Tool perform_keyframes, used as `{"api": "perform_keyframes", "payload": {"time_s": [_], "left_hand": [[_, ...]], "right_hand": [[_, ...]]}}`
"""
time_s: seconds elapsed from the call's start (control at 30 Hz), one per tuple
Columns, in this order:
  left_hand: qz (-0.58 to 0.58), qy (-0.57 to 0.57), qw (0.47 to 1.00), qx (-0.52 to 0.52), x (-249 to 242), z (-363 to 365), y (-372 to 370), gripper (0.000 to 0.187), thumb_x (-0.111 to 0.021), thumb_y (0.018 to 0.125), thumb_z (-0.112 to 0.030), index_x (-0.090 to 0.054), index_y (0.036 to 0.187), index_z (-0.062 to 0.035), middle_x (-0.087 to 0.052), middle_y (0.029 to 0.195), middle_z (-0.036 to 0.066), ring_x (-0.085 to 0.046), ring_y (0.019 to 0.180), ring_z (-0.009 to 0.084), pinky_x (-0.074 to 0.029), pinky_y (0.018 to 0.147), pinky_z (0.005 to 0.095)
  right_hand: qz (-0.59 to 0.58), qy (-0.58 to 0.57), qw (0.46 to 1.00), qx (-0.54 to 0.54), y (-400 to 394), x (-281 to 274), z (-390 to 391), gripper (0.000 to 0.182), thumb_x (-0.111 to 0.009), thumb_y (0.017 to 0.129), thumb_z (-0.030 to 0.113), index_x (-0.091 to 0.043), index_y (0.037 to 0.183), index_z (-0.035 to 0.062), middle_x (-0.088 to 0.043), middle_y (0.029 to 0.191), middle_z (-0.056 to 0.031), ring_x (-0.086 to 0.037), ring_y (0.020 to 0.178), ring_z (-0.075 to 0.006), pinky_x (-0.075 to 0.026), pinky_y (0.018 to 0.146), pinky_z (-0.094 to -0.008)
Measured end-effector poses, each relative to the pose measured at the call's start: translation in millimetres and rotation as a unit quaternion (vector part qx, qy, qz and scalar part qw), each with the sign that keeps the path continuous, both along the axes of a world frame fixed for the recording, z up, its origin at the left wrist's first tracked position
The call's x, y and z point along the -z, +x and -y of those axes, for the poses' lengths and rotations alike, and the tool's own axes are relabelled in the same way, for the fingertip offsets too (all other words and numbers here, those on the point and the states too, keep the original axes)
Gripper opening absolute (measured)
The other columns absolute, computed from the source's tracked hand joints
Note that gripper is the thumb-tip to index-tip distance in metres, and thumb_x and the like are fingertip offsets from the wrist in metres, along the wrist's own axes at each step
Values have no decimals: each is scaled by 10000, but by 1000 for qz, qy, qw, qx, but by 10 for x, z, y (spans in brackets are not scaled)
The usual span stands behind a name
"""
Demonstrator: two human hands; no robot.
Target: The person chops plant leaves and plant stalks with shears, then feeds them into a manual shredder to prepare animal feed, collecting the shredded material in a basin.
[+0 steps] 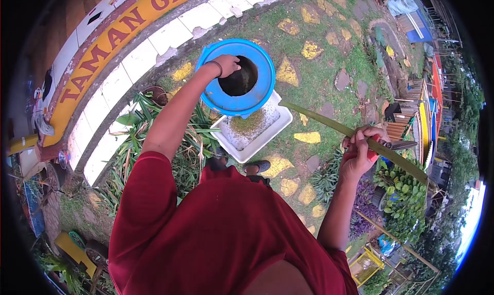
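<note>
My left hand (pixel 225 67) has its fingers curled over the inner edge of a round blue plastic container (pixel 264 84) with a wide rim and a dark round opening. Close below it, a white rectangular tray (pixel 285 119) holds a greenish-brown pile (pixel 248 124) and scattered specks. Out to the right, my right hand (pixel 358 153) is closed around a long flat green leaf (pixel 319 125) and red-handled pruning shears (pixel 400 145), whose blades point right. The leaf slants from near the tray down past the hand. Its fingers partly hide the shears' handles.
Long-leaved plants (pixel 135 140) grow at the left, beside a curved white-tiled ledge (pixel 139 58) with a yellow lettered band. Yellow-painted stones (pixel 287 72) dot the grass. My sandalled foot (pixel 257 167) stands just below the tray. Potted plants (pixel 401 189) and a yellow rack (pixel 366 265) are at the right.
</note>
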State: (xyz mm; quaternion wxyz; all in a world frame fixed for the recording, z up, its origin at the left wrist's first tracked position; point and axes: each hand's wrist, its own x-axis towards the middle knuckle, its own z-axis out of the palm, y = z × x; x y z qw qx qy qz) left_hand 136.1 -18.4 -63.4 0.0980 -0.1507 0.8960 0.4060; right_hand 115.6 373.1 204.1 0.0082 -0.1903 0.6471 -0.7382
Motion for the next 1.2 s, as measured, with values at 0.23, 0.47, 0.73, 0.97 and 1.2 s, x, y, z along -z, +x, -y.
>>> {"api": "perform_keyframes", "payload": {"time_s": [0.23, 0.47, 0.73, 0.97, 1.2], "left_hand": [[-94, 159, 959, -216, -110, 161, 1078, 265, -544, 1002, -178, -655, 1223, -83, -724, 1087, 72, -631, 812, 134, -525, 777, 308], [-57, 323, 871, -367, 995, -1123, 2316, 236, -512, 1036, -186, -635, 1184, -49, -710, 993, 51, -587, 754, 61, -481, 641, 217], [160, 211, 937, -229, 1602, -2395, 3842, 245, -598, 961, -239, -685, 1123, -77, -735, 962, 84, -696, 891, 196, -549, 807, 337], [192, 273, 852, -403, 1396, -2305, 4764, 287, -569, 969, -282, -693, 1115, -69, -737, 946, 88, -703, 875, 205, -563, 712, 331], [155, 198, 886, -389, 1443, -2368, 5029, 312, -569, 965, -281, -682, 1106, -27, -742, 954, 137, -719, 815, 228, -558, 711, 343]], "right_hand": [[34, -12, 999, -37, -67, 120, 196, 215, -588, 874, -15, -457, 1015, 81, -492, 864, -56, -477, 665, -103, -467, 543, -257], [69, -55, 991, -98, -211, 203, 604, 198, -570, 874, -28, -447, 992, 74, -472, 809, -52, -452, 628, -96, -434, 527, -258], [116, 46, 964, -234, -453, 1635, 1900, 142, -538, 918, -48, -497, 976, 75, -515, 794, -7, -514, 613, -94, -459, 543, -263], [-73, 329, 894, -296, -430, 2908, 2473, 225, -650, 837, 59, -486, 991, 58, -613, 767, -166, -647, 750, -400, -487, 645, -481], [-177, 354, 885, -246, -778, 2247, 2387, 233, -660, 825, 87, -474, 961, 50, -587, 727, -181, -624, 711, -412, -461, 629, -485]]}}
